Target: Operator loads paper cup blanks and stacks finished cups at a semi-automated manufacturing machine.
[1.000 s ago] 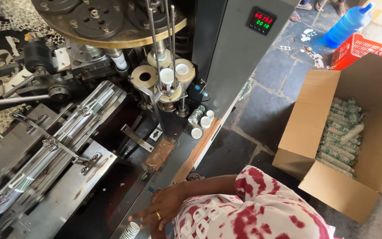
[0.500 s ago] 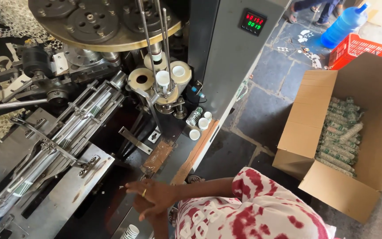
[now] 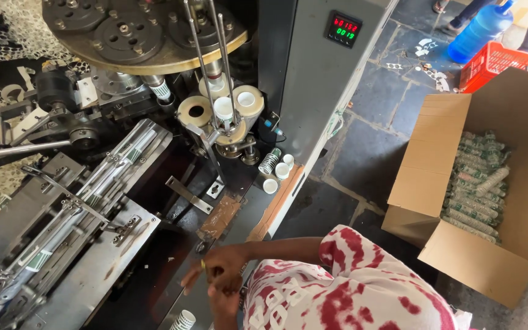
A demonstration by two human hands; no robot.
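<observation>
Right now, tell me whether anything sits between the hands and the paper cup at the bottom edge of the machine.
Nothing visible does. The hands are clasped together over the machine's edge, and the paper cup stands just below them, apart, with only bare dark metal of the machine between.

Open cardboard box point(image 3: 496, 256) (stacked cups inside), red crate point(image 3: 496, 61), blue bottle point(image 3: 475, 33)
</observation>
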